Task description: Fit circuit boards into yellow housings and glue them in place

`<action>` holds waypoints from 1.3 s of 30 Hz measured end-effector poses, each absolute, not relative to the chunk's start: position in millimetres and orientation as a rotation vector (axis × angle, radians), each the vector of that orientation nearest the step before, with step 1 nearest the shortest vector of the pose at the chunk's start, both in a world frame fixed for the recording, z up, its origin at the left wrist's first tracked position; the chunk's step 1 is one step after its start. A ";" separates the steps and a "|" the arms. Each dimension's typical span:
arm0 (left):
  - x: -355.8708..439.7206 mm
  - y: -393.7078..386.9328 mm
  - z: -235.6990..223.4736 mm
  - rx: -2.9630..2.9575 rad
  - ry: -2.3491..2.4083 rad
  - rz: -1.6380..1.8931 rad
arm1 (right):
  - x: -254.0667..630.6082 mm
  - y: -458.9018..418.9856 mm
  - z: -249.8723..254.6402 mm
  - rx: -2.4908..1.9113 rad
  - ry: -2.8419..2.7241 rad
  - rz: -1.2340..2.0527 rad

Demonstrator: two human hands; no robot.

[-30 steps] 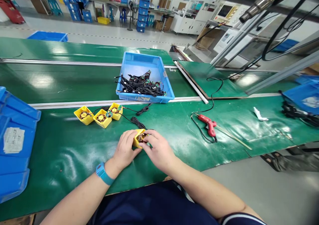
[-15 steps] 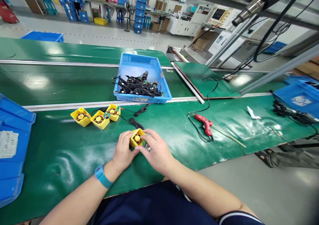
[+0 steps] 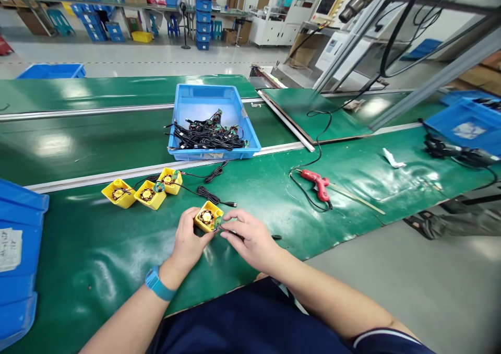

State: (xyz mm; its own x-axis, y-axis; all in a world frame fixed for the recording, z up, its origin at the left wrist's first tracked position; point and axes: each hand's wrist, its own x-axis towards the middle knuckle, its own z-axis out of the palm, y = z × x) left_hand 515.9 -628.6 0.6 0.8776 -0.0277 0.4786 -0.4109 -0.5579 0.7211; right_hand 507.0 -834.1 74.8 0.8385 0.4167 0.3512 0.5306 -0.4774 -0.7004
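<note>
Yellow square housing [image 3: 206, 217], with a round wound core inside, is gripped by the left hand [image 3: 188, 240] over the green counter [image 3: 97, 249]; the right hand's [image 3: 250, 240] fingertips pinch a small green circuit board [image 3: 217, 221] beside it.

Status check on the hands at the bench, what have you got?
Left hand holding yellow square housing. Right hand at its small green circuit board. Coiled black cable just beyond; three more yellow housings to the left.
</note>
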 end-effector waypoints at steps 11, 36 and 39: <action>523.1 -620.5 4.8 2.190 -0.016 0.341 | 517.3 -837.8 78.5 -1.966 -0.452 0.237; 539.5 -587.0 1.6 1.733 0.176 0.217 | 557.0 -834.3 71.7 -2.460 -0.979 0.416; 538.7 -582.4 2.4 1.717 0.162 0.220 | 561.6 -827.9 60.3 -2.535 -1.025 0.319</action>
State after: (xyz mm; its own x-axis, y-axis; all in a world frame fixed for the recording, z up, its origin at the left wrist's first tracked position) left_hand 538.7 -582.4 2.4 0.9712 0.2322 0.0537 -0.0170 -0.1572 0.9874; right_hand 561.6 -827.9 60.3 0.7070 0.7042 -0.0647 0.6164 -0.6585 -0.4318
